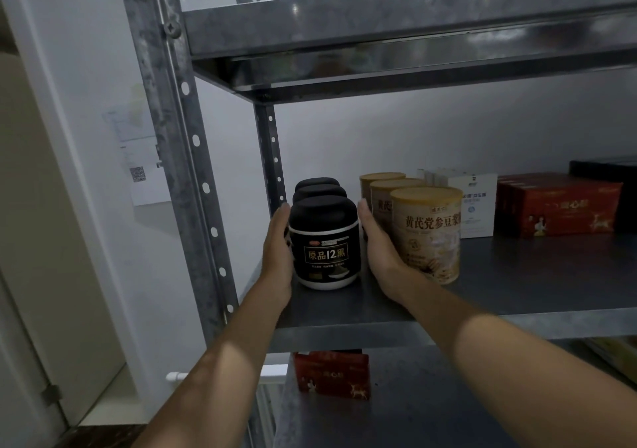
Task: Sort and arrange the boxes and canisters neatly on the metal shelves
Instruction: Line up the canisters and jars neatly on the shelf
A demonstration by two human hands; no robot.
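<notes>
On the middle shelf [517, 296], the left hand [277, 258] and right hand [381, 251] flank the front black canister [324, 244], fingers straight and pressed together; bare shelf lies right of the tan canisters [427, 234].

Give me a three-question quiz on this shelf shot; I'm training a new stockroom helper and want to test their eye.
1. How many black jars stand in the row between the hands?
2. True or false: the tan canisters stand to the right of the black jars.
3. Which lies farthest right among the labelled goods on the middle shelf: A) white box, B) red boxes, C) tan canisters?

Key: 1. Three, front to back, with the left hand and right hand flat against the front jar's sides. 2. True. 3. B.
</notes>
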